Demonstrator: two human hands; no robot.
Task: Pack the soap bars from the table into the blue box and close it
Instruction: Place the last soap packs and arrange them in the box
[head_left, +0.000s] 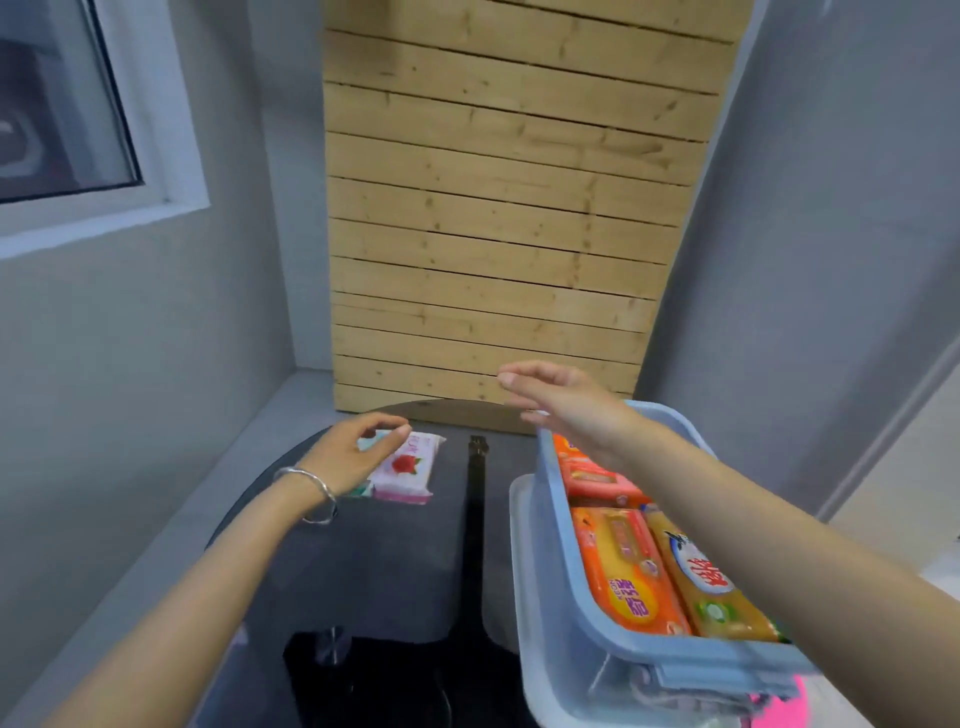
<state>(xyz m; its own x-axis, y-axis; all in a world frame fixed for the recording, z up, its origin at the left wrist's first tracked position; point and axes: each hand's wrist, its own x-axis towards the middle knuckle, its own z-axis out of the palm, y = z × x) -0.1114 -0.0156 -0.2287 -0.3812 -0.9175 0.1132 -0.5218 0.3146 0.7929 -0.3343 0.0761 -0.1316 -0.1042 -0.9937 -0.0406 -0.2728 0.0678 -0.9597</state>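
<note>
The left hand (358, 452) hovers with thumb and fingers curled into a half-open grip, closing over the far end of a pink-and-white soap bar (408, 467) but not clearly holding it yet; a second bar with a teal wrapper (363, 488) lies touching that one, mostly hidden under the palm. The right hand (566, 405) is held flat and open above the far end of the blue box (561, 535), holding nothing. To do this step well, I would say the left grip should settle across the bar's short sides, fingers on one edge and thumb on the other, since the wrapper looks glossy and slick and a pinch on the crimped end might slip. The bars are flat, soft-cornered rectangles, so they should lie neatly on their broad faces. Inside the box, to the right of the grip, sit orange, salmon and yellow wrapped bars (623, 571), packed close, with little room showing. The box is smooth pale-blue plastic with a thick rolled rim, resting on a clear lid or tray (524, 571). The counter (395, 561) is dark, round and slightly reflective.
</note>
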